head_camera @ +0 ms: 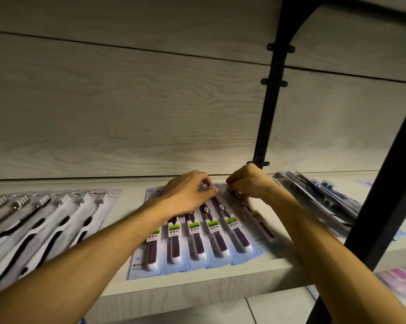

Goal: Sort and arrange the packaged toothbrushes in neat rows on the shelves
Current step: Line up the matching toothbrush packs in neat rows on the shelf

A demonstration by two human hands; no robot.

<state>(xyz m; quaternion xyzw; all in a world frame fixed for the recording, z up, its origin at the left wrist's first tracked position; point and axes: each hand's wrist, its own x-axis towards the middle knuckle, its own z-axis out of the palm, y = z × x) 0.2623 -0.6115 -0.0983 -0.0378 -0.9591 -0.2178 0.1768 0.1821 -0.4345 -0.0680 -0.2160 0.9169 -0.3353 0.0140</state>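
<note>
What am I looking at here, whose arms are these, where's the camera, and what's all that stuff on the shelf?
There is no machine: these are a person's two bare arms, filmed by one wide-angle camera worn on their head, looking forward and down. The pale wooden shelf holds packaged toothbrushes. In the middle lies a row of purple-handled packs, side by side and overlapping. The left hand and the right hand both rest on the far ends of that row, fingers curled, seemingly pinching pack tops; what exactly each holds is blurred. To the left is a row of black-and-white brush packs. To the right is a looser pile of dark packs, beyond the black shelf post.
</note>
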